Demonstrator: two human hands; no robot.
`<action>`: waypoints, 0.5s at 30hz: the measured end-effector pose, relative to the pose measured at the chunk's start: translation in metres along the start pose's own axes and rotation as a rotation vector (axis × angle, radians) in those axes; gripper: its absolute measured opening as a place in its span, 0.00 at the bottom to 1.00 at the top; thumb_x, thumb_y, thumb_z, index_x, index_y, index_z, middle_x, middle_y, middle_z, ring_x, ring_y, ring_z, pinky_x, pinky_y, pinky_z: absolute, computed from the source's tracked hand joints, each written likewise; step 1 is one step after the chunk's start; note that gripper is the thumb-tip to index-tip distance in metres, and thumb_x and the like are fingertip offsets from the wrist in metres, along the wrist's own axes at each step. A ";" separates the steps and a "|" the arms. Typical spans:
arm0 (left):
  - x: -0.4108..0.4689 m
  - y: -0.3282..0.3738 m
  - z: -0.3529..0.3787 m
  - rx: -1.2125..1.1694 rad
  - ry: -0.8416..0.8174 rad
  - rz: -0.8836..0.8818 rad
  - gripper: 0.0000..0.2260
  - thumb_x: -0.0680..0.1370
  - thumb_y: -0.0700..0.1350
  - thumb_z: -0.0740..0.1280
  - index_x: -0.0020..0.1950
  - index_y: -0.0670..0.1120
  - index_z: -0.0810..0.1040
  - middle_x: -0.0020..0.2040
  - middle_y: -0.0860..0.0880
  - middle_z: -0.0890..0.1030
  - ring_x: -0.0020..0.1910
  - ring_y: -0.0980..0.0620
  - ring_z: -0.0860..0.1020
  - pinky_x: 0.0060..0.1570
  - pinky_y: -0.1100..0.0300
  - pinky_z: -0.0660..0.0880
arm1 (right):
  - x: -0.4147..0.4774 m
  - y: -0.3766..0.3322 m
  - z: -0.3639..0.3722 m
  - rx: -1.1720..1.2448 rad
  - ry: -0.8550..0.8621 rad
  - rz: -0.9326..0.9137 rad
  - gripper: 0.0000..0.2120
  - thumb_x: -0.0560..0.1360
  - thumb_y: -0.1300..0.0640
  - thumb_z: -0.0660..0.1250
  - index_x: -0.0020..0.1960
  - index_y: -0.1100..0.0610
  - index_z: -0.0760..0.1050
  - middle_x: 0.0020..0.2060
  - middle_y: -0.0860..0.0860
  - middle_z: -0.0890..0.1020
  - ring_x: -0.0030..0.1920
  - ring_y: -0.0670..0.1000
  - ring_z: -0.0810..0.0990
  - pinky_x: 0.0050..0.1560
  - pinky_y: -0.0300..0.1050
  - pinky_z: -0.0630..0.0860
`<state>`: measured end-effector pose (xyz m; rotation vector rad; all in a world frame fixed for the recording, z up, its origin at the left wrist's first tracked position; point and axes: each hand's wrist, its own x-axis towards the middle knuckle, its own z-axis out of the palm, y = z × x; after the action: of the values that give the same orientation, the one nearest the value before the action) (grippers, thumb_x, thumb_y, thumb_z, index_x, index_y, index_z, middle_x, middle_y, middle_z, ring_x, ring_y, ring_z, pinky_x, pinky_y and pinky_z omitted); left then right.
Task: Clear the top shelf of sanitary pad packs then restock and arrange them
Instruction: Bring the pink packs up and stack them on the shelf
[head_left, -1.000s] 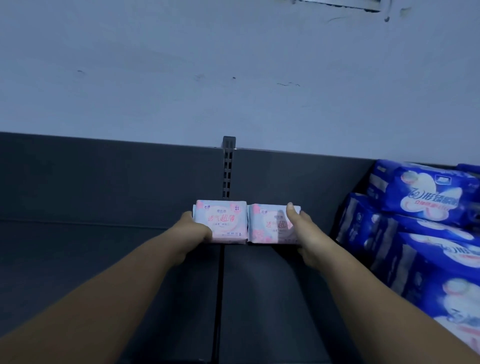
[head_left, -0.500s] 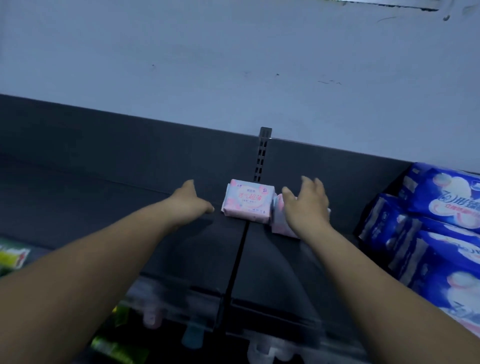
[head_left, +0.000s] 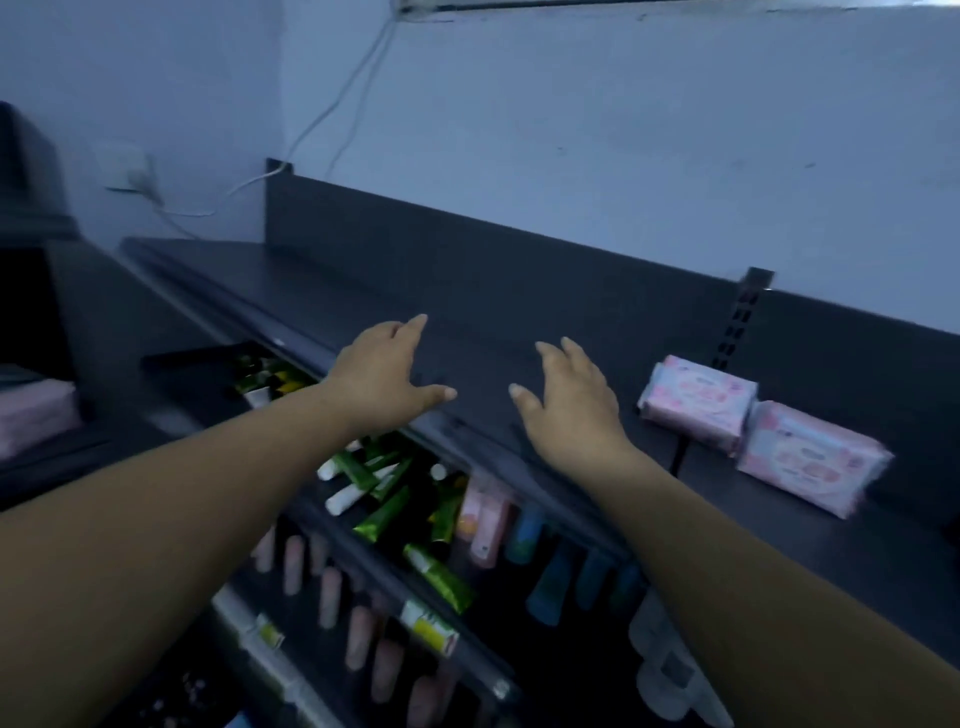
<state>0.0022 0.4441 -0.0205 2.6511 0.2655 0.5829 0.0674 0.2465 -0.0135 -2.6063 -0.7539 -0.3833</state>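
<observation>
Found left pink pack and right pink pack lying flat and side by side on the top shelf, at its right part, just in front of the slotted post. Noted left hand and right hand stretched forward palm down over the shelf's front part, well left of both packs. Recorded fingers of each hand straight and loosely spread, thumbs pointing inward at one another, gripping nothing. Cannot tell whether either palm touches the shelf. Compared with half a second ago: then right hand lay over the right pack and left hand just beside the left pack; now both off the packs and moved leftward, view swung left, blue packs gone from sight. Counted two pink packs, two hands, one slotted post. On the lower shelf saw green tubes and pink ones among others, too blurred and crowded to count.
</observation>
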 end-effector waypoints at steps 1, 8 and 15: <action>-0.011 -0.014 -0.007 0.018 0.016 -0.017 0.43 0.75 0.62 0.67 0.80 0.47 0.48 0.78 0.45 0.58 0.76 0.46 0.57 0.73 0.48 0.60 | -0.003 -0.015 0.008 -0.001 -0.022 -0.031 0.29 0.82 0.44 0.56 0.79 0.52 0.52 0.79 0.52 0.49 0.78 0.55 0.48 0.76 0.57 0.51; -0.112 -0.134 -0.056 0.148 0.005 -0.190 0.44 0.73 0.64 0.67 0.80 0.45 0.51 0.77 0.44 0.60 0.76 0.44 0.58 0.72 0.46 0.60 | -0.031 -0.134 0.092 0.006 -0.170 -0.216 0.30 0.81 0.44 0.58 0.78 0.53 0.54 0.79 0.54 0.51 0.78 0.57 0.51 0.75 0.57 0.53; -0.231 -0.249 -0.090 0.295 -0.061 -0.393 0.43 0.74 0.65 0.66 0.80 0.47 0.50 0.77 0.43 0.58 0.76 0.43 0.57 0.73 0.47 0.58 | -0.093 -0.246 0.186 -0.005 -0.327 -0.376 0.31 0.81 0.43 0.58 0.78 0.53 0.55 0.78 0.56 0.53 0.78 0.57 0.51 0.75 0.57 0.54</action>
<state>-0.2671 0.6375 -0.1367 2.7724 0.8898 0.3545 -0.1180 0.4789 -0.1380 -2.5565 -1.3620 -0.0576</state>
